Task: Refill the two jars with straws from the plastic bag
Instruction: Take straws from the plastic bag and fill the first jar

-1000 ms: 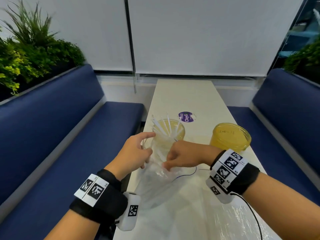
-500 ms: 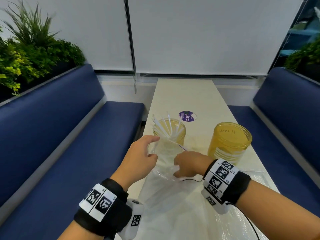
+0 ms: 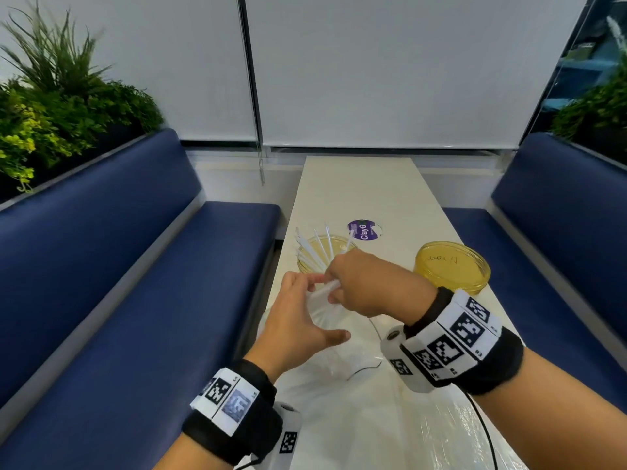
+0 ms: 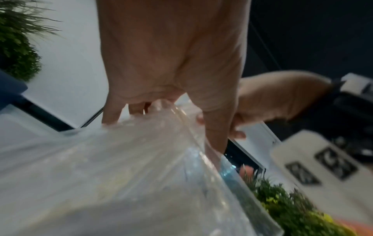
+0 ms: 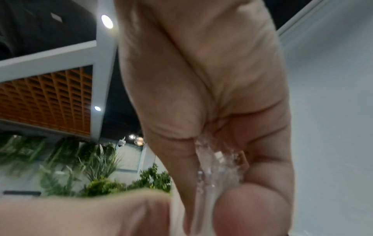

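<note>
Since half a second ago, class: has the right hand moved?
Yes. The right hand, gripping wrapped straws, has risen away from the table; its knuckles now overlap the rim of the left jar instead of sitting below it.

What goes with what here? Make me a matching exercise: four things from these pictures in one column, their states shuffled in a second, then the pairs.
Things:
1. left jar
2. right jar
3. left hand
4. right hand

States:
A. pinches a bunch of straws
B. holds no straws
C. holds the plastic bag open
D. has a few straws standing in it

Pairs: 1-D, 2-B, 3-C, 4-A
</note>
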